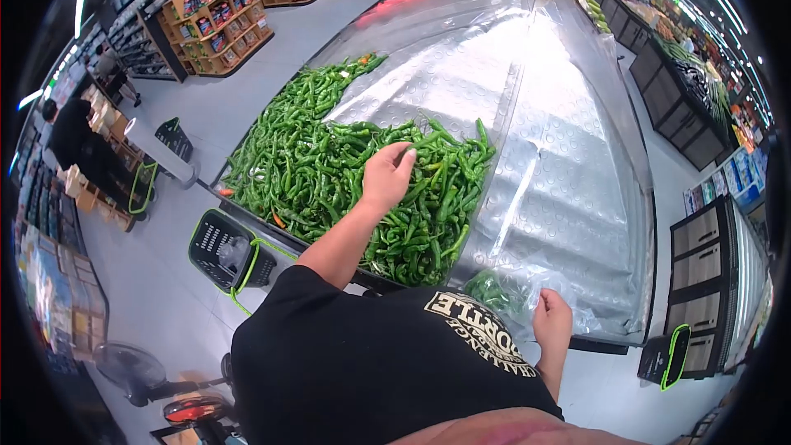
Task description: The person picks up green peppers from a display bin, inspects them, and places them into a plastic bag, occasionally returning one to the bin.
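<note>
A wide heap of green peppers (329, 148) covers the left part of a silver display counter (568, 165). Over the middle of the heap is my left hand (389, 175), its thumb and fingers bent towards each other; whether a pepper is between them is hidden. A clear plastic bag (515, 292) with some green peppers inside lies at the counter's near edge. My right hand (552, 317) is closed at the bag's right side, its fingertips pinching the thin plastic.
A black basket (218, 251) with green handles hangs left of the counter, beside a white plastic roll (156, 148). Another basket (663, 356) is at the lower right. A person (78, 144) stands at the left shelves. A scooter-like vehicle (198, 408) is lower left.
</note>
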Demonstrator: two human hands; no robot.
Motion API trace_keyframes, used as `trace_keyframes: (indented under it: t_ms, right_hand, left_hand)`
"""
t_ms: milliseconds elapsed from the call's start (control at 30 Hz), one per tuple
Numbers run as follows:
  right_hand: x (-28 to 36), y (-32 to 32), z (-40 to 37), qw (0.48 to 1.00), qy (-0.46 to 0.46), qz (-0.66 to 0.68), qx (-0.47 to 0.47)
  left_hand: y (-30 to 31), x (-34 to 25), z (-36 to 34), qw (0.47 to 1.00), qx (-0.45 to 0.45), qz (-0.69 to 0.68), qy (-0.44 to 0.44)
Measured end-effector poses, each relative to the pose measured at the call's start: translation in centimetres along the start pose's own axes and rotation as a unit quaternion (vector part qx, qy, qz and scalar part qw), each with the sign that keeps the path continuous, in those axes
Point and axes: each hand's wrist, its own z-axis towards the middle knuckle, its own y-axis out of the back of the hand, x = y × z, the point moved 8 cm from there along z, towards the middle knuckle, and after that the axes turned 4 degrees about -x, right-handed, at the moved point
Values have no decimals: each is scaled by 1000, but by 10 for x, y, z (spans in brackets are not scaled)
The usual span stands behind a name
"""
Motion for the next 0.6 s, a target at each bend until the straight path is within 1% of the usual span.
trace_keyframes:
  t_ms: [67, 133, 167, 200, 233, 267, 333, 367, 400, 533, 600]
  right_hand:
    - [-11, -15, 1, 991, -18, -100, 90]
    - [-36, -28, 1, 992, -25, -84, 91]
    - [-50, -35, 2, 986, -40, -122, 105]
    - [-53, -37, 2, 979, -56, -159, 117]
    - [-52, -39, 2, 978, -53, -162, 120]
    - [-51, -43, 1, 974, -50, -174, 133]
    - [-54, -48, -1, 971, -49, -186, 144]
    - [-59, -57, -2, 966, -6, -204, 157]
    - [-50, -62, -3, 960, 37, -221, 169]
    - [-34, -71, -9, 962, 35, -205, 179]
    - [-33, -75, -10, 970, 27, -165, 175]
  left_hand:
    - [14, 5, 7, 992, -49, 89, -81]
    - [20, 3, 7, 985, -48, 141, -84]
    - [23, 8, 8, 985, -54, 143, -77]
    - [22, 8, 7, 977, -51, 177, -110]
    - [20, 7, 6, 966, -47, 210, -144]
    - [20, 10, 6, 966, -49, 209, -141]
    - [16, 9, 5, 959, -50, 222, -168]
    - [15, 9, 4, 959, -49, 222, -167]
    - [15, 8, 4, 957, -55, 223, -178]
    - [14, 4, 2, 958, -67, 205, -187]
    - [15, 1, 0, 959, -71, 203, -187]
